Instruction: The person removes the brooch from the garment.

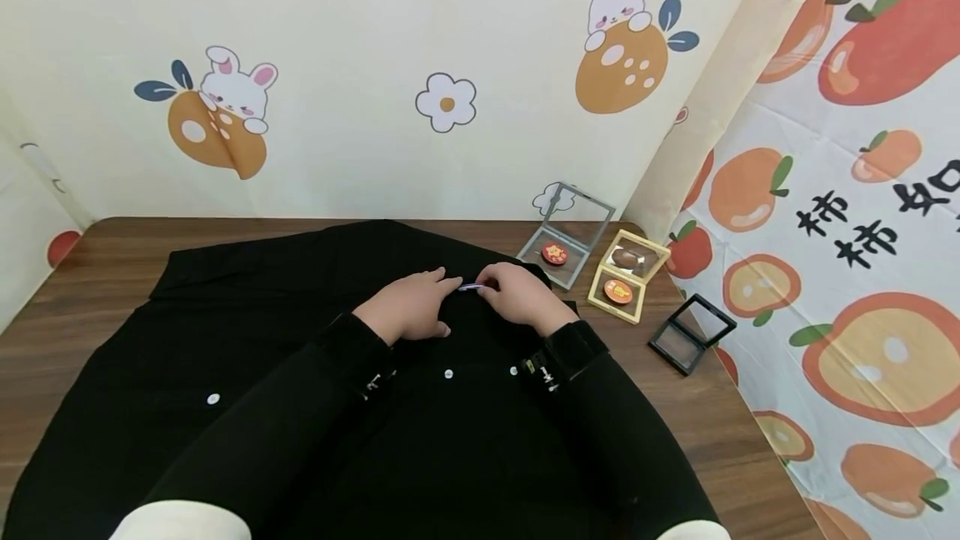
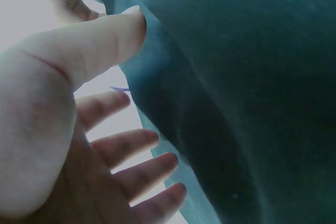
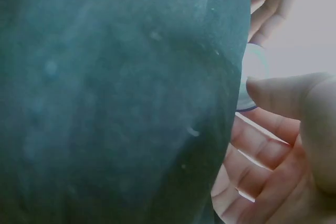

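Note:
Black cloth with white buttons [image 1: 448, 374], apparently a garment, lies spread over the table. Above it my right hand [image 1: 517, 294] pinches a small, thin round disc [image 1: 471, 287] with a purple edge between thumb and fingers. In the right wrist view the pale face of the disc [image 3: 252, 72] shows beside the thumb; dark cloth hides part of it. My left hand [image 1: 408, 304] is just left of the disc, fingers extended and thumb apart. Its index fingertip [image 2: 123, 98] lies at the purple edge; whether it touches cannot be told.
At the back right stand three opened, hinged cases with clear lids: a grey one [image 1: 573, 267] and a yellow one [image 1: 597, 299], each holding a red or orange round piece, and a black one [image 1: 683, 354]. Patterned cloth [image 1: 337, 107] hangs behind the wooden table [image 1: 720, 432].

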Action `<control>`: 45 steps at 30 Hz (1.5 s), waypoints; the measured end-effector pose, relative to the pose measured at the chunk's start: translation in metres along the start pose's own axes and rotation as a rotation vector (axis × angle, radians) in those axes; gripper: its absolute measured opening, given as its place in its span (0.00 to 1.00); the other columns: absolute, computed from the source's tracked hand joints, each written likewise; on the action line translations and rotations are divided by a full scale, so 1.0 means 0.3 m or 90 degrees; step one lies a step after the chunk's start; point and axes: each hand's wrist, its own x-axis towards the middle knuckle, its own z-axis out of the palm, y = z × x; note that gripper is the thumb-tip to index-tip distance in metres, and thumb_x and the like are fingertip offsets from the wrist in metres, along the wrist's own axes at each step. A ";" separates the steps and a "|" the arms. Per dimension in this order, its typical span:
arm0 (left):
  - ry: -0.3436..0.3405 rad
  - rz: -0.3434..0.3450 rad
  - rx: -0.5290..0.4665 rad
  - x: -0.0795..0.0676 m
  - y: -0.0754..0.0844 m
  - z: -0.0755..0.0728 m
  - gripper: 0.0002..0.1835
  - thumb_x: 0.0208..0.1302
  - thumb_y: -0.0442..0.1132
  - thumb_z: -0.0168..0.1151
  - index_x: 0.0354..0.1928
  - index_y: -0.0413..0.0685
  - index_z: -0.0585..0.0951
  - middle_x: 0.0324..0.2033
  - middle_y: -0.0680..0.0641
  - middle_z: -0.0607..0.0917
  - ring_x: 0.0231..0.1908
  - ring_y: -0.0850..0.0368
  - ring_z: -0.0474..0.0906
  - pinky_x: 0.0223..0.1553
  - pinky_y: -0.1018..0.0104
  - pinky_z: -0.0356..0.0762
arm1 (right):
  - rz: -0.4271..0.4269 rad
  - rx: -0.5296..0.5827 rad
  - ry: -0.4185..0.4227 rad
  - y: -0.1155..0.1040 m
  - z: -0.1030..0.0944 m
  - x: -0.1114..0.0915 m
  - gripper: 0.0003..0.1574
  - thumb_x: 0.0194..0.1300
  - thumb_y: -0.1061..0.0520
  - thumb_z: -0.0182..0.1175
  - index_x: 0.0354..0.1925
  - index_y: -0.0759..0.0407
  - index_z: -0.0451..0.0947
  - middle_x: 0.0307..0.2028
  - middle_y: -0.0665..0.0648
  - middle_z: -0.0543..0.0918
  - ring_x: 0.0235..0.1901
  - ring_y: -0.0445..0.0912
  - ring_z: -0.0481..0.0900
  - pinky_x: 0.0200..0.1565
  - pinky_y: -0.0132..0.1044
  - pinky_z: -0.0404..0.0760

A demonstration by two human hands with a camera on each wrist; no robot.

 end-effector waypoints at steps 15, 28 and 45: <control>0.031 0.040 -0.042 -0.012 0.016 -0.028 0.45 0.71 0.47 0.69 0.82 0.54 0.56 0.80 0.41 0.56 0.76 0.41 0.58 0.71 0.45 0.62 | 0.011 0.047 0.022 0.019 0.005 0.030 0.12 0.79 0.50 0.57 0.47 0.55 0.83 0.39 0.51 0.83 0.38 0.46 0.79 0.46 0.45 0.78; 0.010 0.014 -0.053 0.010 0.002 -0.024 0.46 0.71 0.47 0.68 0.83 0.57 0.52 0.80 0.39 0.54 0.76 0.39 0.57 0.70 0.45 0.64 | 0.056 0.054 0.010 0.015 0.014 0.057 0.11 0.79 0.51 0.57 0.47 0.56 0.82 0.38 0.52 0.82 0.36 0.48 0.78 0.45 0.45 0.77; -0.002 0.009 0.011 0.049 -0.016 -0.004 0.44 0.72 0.53 0.66 0.83 0.54 0.55 0.79 0.36 0.56 0.77 0.36 0.53 0.75 0.46 0.55 | 0.119 0.055 0.026 0.001 0.040 0.074 0.12 0.77 0.49 0.60 0.49 0.56 0.79 0.39 0.53 0.83 0.36 0.47 0.80 0.43 0.44 0.78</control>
